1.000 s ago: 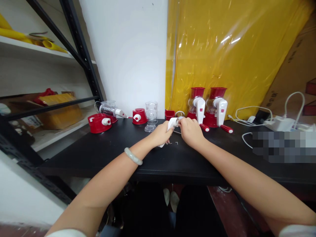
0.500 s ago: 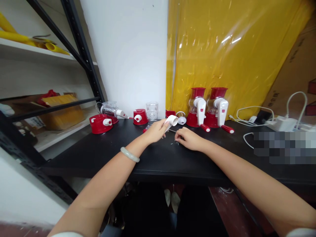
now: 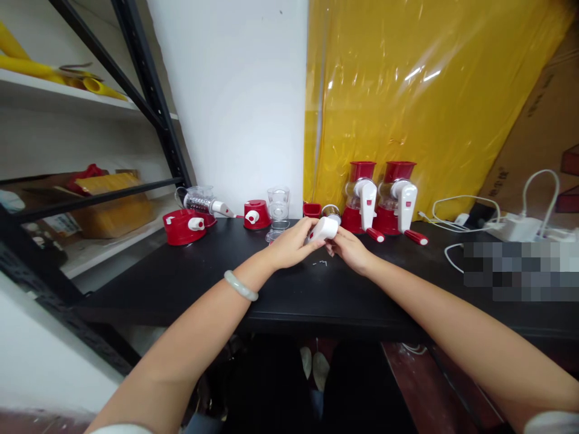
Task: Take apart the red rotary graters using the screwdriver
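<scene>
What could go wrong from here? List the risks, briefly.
The small pieces on the black tabletop lie close to the right hand, which might brush them away. The white crank part, held up in the left hand, could slip and drop. The metal drum just behind the crank part might get bumped.

2 glare streaks (image 3: 413, 73) mark the yellow sheet (image 3: 384, 120); edges look stretched.

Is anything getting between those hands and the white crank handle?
Nothing visible: the left hand grips the white crank handle, the right hand is at its wide end, and small pieces lie aside on the black table.
</scene>
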Action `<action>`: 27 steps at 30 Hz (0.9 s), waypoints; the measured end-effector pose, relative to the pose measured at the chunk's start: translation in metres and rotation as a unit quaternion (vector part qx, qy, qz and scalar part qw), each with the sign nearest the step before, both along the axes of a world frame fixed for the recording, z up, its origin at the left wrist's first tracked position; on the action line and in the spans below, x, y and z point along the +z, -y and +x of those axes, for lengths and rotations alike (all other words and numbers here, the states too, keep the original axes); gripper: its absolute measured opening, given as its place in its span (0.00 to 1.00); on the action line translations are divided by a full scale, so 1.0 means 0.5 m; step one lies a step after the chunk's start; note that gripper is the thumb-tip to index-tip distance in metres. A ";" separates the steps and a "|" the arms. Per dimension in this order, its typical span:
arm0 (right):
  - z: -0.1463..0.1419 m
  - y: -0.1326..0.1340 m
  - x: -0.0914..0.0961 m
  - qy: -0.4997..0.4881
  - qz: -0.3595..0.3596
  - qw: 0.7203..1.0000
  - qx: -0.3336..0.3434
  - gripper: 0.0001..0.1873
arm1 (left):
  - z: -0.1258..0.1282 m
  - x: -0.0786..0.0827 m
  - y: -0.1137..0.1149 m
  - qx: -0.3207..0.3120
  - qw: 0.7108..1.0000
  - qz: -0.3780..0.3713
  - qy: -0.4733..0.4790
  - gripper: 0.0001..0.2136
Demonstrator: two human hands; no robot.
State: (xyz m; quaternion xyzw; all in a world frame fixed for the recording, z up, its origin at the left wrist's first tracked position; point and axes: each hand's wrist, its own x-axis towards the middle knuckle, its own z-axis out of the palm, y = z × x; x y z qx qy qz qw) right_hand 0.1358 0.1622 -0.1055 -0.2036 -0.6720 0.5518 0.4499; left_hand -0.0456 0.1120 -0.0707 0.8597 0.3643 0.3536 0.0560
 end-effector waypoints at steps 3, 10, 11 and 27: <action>-0.005 0.001 -0.007 -0.018 -0.014 1.000 -0.003 0.17 | 0.007 -0.003 0.003 0.013 1.000 0.003 -0.016 0.20; -0.013 0.002 -0.001 -0.082 -0.024 0.996 -0.004 0.15 | 0.013 0.000 -0.004 0.019 0.999 0.038 -0.012 0.19; -0.013 0.002 0.001 -0.085 -0.024 0.996 -0.004 0.15 | 0.014 0.001 -0.006 0.020 0.999 0.044 -0.011 0.19; 0.036 -0.015 0.036 -0.126 -0.021 0.992 0.011 0.20 | -0.043 -0.007 -0.054 0.016 0.977 0.011 0.213 0.22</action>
